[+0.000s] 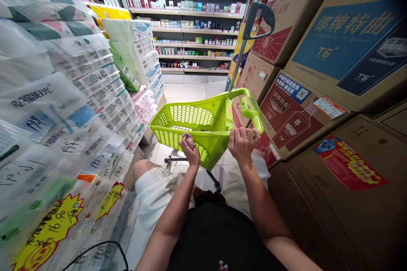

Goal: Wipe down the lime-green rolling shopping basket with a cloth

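A lime-green plastic shopping cart (210, 148) with a perforated basket stands in front of my knees. My left hand (191, 156) is closed on a crumpled pinkish-grey cloth (188, 139) at the near rim of the basket. Its fingertips are partly hidden by the cloth. At the right end of the cart, my right hand (243, 146) is wrapped round the rim by the base of the green handle (251, 108). The basket's perforated far wall and part of its floor show, with nothing seen lying in it.
Stacked tissue packs (95, 80) with price tags line the left. Large cardboard cartons (343, 46) rise close on the right. A grey pole with a loop handle (262, 21) stands beyond the cart. Product shelves (187, 10) close off the tiled aisle (190, 89).
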A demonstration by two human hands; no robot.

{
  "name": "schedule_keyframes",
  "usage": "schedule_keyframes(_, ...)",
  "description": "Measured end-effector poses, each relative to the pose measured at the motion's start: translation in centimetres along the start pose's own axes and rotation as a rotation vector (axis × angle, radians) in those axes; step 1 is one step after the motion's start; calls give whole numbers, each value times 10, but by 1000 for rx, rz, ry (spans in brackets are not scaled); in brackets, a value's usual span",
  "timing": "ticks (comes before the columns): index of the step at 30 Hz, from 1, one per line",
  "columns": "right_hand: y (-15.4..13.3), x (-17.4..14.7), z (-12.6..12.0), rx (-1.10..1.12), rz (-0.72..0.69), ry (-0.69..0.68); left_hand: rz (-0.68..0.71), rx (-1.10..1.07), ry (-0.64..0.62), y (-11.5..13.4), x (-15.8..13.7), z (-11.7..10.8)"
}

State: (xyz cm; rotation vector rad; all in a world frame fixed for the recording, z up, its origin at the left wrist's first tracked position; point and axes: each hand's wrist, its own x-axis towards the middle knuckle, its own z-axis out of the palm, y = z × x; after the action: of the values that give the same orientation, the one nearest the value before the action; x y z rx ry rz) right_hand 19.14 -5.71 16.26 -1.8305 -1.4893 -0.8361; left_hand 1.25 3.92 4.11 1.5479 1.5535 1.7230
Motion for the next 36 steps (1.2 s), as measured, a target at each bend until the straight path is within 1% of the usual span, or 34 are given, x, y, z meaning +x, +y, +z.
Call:
schedule_keyframes(2, -1, 1, -1, -14, -9, 9, 19, -37, -80, 0, -15, 1)
schedule_keyframes(3, -1, 1, -1, -19, -16, 11, 11, -47, -105, 0, -18, 0)
schedule_keyframes(4, -1, 1, -1, -21, -23, 10, -14, -52, -100, -1, -18, -2)
schedule_keyframes(5, -1, 1, -2, -20, -29, 6, -51, -51, -68, -2, -14, -3)
schedule_keyframes(8, -1, 0, -1, 5, -25, -15, -171, -21, 93, 2, 7, -5)
schedule_keyframes(9, -2, 0, -1, 16, -20, -20, -190, -9, 124, 4, 12, -4)
schedule_keyframes(11, -3, 0, -1, 31, -11, -22, -185, 7, 126, 10, 12, 1)
schedule_keyframes(12, -3, 0, -1, 34, -9, -20, -163, 9, 104, 12, 6, 3)
schedule_keyframes(14, -3, 0, -1, 34, -4, -16, -84, 1, 23, 13, -16, 8)
schedule_keyframes(17, -3, 2, -2, 29, -2, -8, 41, -2, -166, 8, -55, 10)
schedule_keyframes(19, -3, 3, -2, 25, -5, -4, 84, 19, -307, 2, -75, 8)
schedule_keyframes(21, -2, 3, -3, 20, -7, -1, 96, 42, -417, -4, -85, 5)
schedule_keyframes(23, -2, 3, -2, 17, -9, -5, 100, 44, -461, -6, -82, 2)
schedule_keyframes(25, -2, 3, -2, 23, -10, -17, 94, 32, -415, -5, -68, -1)
schedule_keyframes(26, -3, 3, -2, 29, -11, -25, 77, 28, -356, -2, -57, -2)
schedule_keyframes(29, -4, 2, -1, 38, -14, -39, -28, 29, -107, 8, -25, 0)
schedule_keyframes(31, -5, 2, -1, 33, -18, -35, -95, 27, 6, 14, -15, 4)
schedule_keyframes(33, -6, 2, -2, 26, -20, -26, -119, 6, 20, 17, -19, 7)
schedule_keyframes(36, -6, 2, -2, 21, -21, -14, -95, -84, -64, 23, -34, 8)
